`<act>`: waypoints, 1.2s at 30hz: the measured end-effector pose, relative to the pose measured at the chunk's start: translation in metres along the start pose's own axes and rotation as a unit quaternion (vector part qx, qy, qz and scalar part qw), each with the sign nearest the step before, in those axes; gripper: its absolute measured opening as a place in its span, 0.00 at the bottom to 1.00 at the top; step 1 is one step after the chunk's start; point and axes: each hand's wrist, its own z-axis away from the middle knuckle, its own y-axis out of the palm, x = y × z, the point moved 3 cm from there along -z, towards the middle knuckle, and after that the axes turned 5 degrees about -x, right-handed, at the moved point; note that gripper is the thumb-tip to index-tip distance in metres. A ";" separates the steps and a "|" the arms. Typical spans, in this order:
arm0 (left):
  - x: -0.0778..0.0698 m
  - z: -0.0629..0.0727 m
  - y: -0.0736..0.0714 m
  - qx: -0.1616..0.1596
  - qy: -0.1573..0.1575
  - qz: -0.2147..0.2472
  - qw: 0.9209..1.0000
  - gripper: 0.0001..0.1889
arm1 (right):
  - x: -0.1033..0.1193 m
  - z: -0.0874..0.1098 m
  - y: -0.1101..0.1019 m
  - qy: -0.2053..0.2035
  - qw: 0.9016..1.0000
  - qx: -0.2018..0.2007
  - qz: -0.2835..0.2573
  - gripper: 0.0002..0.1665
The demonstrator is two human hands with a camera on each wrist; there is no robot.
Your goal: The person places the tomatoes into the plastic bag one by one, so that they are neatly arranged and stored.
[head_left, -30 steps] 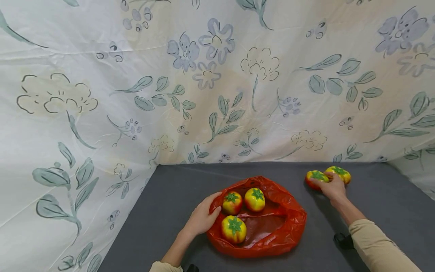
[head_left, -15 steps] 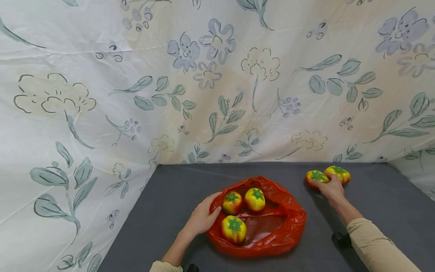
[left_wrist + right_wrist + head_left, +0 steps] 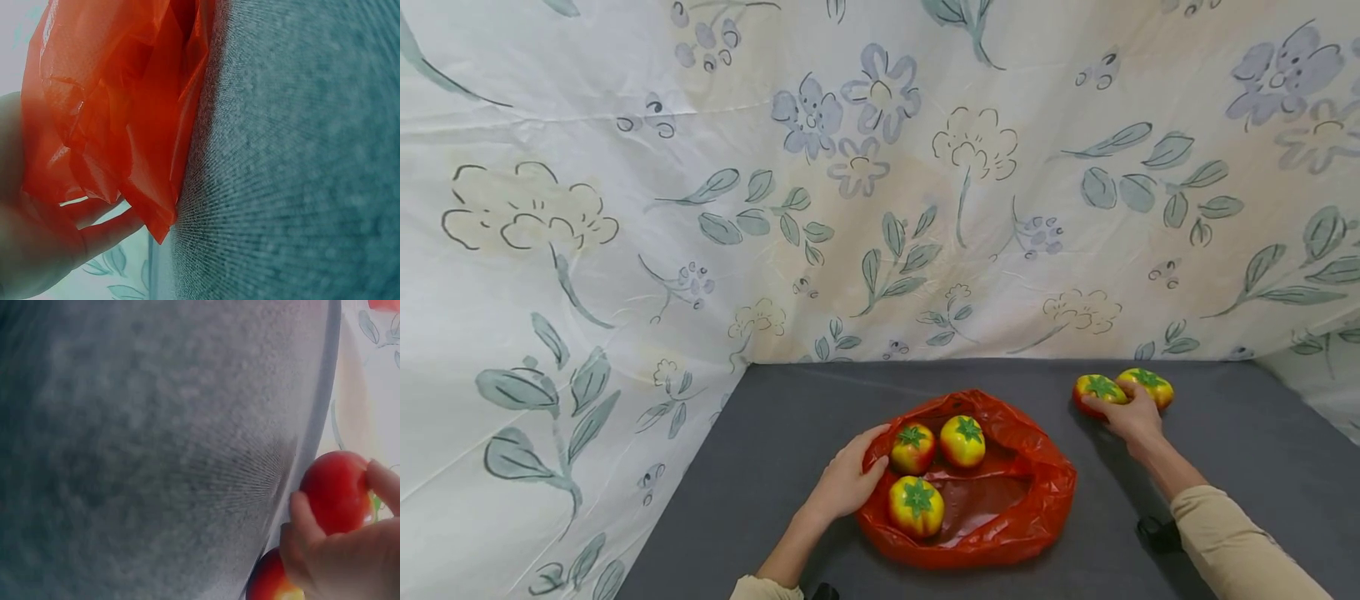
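My left hand [image 3: 847, 477] grips the left rim of a red plastic bag [image 3: 1051, 490], which sits wide-mouthed on the dark grey table. In the left wrist view the bag's crinkled side [image 3: 140, 125] lies against the hand, and part of the fingers is hidden behind it. Inside are three yellow-red fruits with green star-shaped tops: a front one [image 3: 916, 507], a back-left one [image 3: 913, 448] and a back-right one [image 3: 962, 440]. At the far right, my right hand [image 3: 1138, 421] holds a similar fruit [image 3: 1099, 395] between thumb and fingers; its red side [image 3: 337, 492] shows in the right wrist view.
Another yellow-red fruit [image 3: 1152, 386] lies just behind and right of the right hand. A floral cloth [image 3: 865, 242] rises along the table's back edge and left side. The grey table [image 3: 782, 417] extends around the bag.
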 end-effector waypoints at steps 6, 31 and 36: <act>0.000 0.001 0.000 0.001 0.000 -0.004 1.000 0.25 | 0.004 0.000 -0.001 -0.008 0.998 0.025 -0.061 0.54; 0.000 0.001 -0.001 0.003 0.001 0.004 1.000 0.25 | 0.021 0.009 -0.005 -0.034 0.988 0.108 -0.105 0.56; 0.000 0.000 -0.001 0.003 0.002 0.005 1.000 0.25 | 0.031 0.015 -0.003 -0.050 0.984 0.138 -0.100 0.55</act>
